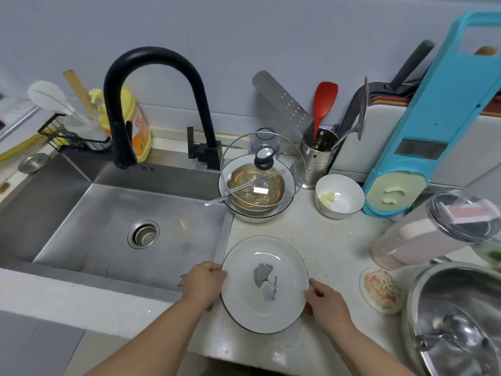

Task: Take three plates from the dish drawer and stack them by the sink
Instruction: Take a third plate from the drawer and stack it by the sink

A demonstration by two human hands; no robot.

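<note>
A white plate (264, 284) with a dark rim and a grey leaf print sits over the speckled counter (333, 240), just right of the steel sink (122, 226). My left hand (202, 280) grips its left rim and my right hand (326, 301) grips its right rim. A second dark rim edge shows under its lower left side, so there may be another plate beneath; I cannot tell how many. The dish drawer is out of view.
Behind the plate stands a stack of bowls under a glass lid (260, 169), with a white bowl (339, 196) to its right. A steel pot (455, 321), a coaster (381, 290) and a tumbler (439, 229) crowd the right. The black faucet (151, 104) arches over the sink.
</note>
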